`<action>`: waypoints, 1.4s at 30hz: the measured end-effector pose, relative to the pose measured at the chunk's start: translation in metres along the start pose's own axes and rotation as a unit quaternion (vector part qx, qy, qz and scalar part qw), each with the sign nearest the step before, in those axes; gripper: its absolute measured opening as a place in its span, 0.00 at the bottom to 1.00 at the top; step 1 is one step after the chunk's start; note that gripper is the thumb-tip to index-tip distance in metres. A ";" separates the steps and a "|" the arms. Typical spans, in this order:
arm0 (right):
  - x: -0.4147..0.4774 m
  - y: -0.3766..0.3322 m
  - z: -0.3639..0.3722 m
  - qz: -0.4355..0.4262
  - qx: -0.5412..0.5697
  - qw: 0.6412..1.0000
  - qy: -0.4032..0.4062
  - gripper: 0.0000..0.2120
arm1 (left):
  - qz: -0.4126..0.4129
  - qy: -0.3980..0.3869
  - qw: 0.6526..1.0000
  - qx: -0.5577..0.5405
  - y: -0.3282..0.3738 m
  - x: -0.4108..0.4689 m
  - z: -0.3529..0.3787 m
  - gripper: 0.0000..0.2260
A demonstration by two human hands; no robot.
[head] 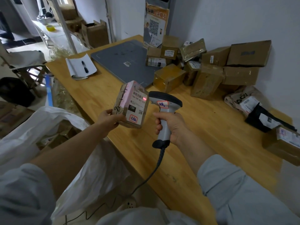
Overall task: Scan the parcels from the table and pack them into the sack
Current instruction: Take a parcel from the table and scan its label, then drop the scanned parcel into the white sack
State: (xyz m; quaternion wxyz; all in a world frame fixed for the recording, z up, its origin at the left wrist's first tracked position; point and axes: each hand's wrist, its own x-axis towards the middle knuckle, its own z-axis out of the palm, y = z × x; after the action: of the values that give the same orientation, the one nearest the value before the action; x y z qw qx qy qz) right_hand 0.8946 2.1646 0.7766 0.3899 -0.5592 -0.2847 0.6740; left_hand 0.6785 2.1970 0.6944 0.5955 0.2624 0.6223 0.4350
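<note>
Both hands are busy: my left hand (pixel 112 118) grips a small taped parcel (pixel 132 104) by its lower end and tilts the shipping label (pixel 138 103) toward my right hand (pixel 170 125), whose fingers are wrapped tight round the handle of the barcode scanner (pixel 164 109). I hold the two close so the red beam (pixel 144 99) lands on the label. It sits at the label's right edge, just off the barcode, so I judge a small shift is needed. The parcel hangs above the table (pixel 203 127) edge, beside the open white sack (pixel 32 127) on my left — a short drop away. Unscanned boxes (pixel 207 73) heap against the wall past a grey board (pixel 123 62). The scanner's cable (pixel 155 169) trails below my wrist and could snag.
</note>
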 end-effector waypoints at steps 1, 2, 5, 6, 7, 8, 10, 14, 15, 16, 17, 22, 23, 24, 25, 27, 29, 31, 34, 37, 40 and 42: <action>0.001 0.000 0.001 0.000 -0.002 1.000 -0.001 0.08 | 0.001 0.001 1.000 0.001 0.000 -0.001 -0.001 0.32; 0.001 0.000 0.002 0.000 -0.004 1.000 -0.001 0.08 | 0.003 0.003 1.000 0.002 -0.001 -0.002 -0.002 0.32; 0.003 0.002 0.006 0.001 -0.015 1.000 -0.007 0.07 | 0.002 0.018 1.000 -0.005 -0.003 -0.003 -0.007 0.34; 0.003 0.002 0.008 0.002 -0.020 1.000 -0.011 0.07 | 0.003 0.018 1.000 -0.004 -0.003 -0.003 -0.009 0.34; 0.004 0.003 0.010 0.003 -0.022 1.000 -0.014 0.07 | 0.001 0.017 1.000 -0.005 -0.003 -0.005 -0.011 0.34; 0.005 0.004 0.013 0.004 -0.023 1.000 -0.017 0.07 | 0.000 0.018 1.000 -0.005 -0.003 -0.006 -0.012 0.32; 0.007 0.006 0.018 0.005 -0.023 0.999 -0.027 0.07 | 0.000 0.038 0.999 -0.009 -0.006 -0.008 -0.019 0.29; 0.013 0.014 0.035 0.023 -0.038 0.997 -0.058 0.06 | 0.014 0.146 0.989 -0.018 -0.019 -0.009 -0.053 0.27; 0.015 0.017 0.041 0.033 -0.043 0.996 -0.066 0.06 | 0.018 0.180 0.983 -0.019 -0.021 -0.011 -0.067 0.26; 0.016 0.020 0.047 0.043 -0.049 0.995 -0.075 0.06 | 0.022 0.210 0.977 -0.026 -0.023 -0.015 -0.079 0.25; 0.019 0.023 0.054 0.053 -0.053 0.994 -0.084 0.07 | 0.020 0.240 0.970 -0.036 -0.026 -0.018 -0.095 0.25; 0.028 0.040 0.088 0.091 -0.075 0.986 -0.120 0.07 | -0.027 0.340 0.938 -0.059 -0.046 -0.030 -0.168 0.26; 0.030 0.044 0.094 0.096 -0.080 0.984 -0.126 0.06 | -0.041 0.364 0.929 -0.047 -0.048 -0.037 -0.174 0.20; 0.032 0.047 0.100 0.102 -0.085 0.983 -0.130 0.06 | -0.047 0.385 0.921 -0.034 -0.052 -0.042 -0.183 0.15; 0.035 0.050 0.107 0.109 -0.089 0.981 -0.133 0.06 | -0.052 0.395 0.917 -0.020 -0.057 -0.045 -0.190 0.14; 0.039 0.056 0.118 0.123 -0.094 0.978 -0.138 0.06 | -0.082 0.376 0.923 -0.015 -0.075 -0.039 -0.211 0.23; 0.045 0.061 0.127 0.131 -0.101 0.976 -0.139 0.06 | -0.124 0.370 0.921 -0.004 -0.111 -0.013 -0.243 0.31; 0.050 0.065 0.135 0.136 -0.107 0.975 -0.137 0.06 | -0.158 0.359 0.920 0.013 -0.122 -0.003 -0.248 0.25; 0.057 0.069 0.144 0.145 -0.109 0.975 -0.128 0.05 | -0.166 0.355 0.919 0.043 -0.103 -0.012 -0.227 0.20; 0.064 0.071 0.148 0.155 -0.097 0.977 -0.113 0.06 | -0.187 0.304 0.925 0.130 -0.139 0.035 -0.248 0.42; 0.068 0.071 0.146 0.166 -0.069 0.979 -0.092 0.07 | -0.185 0.279 0.912 0.237 -0.148 0.070 -0.247 0.43; 0.069 0.069 0.138 0.168 -0.040 0.982 -0.076 0.08 | -0.111 0.275 0.904 0.307 -0.097 0.048 -0.206 0.30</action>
State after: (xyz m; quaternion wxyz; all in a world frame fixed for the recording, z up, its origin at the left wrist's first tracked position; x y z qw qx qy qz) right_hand 0.7404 2.1933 0.7125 0.2259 -0.5616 -0.2423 0.7582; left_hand 0.4902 2.1434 0.5692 0.3351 0.2321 0.8891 0.2083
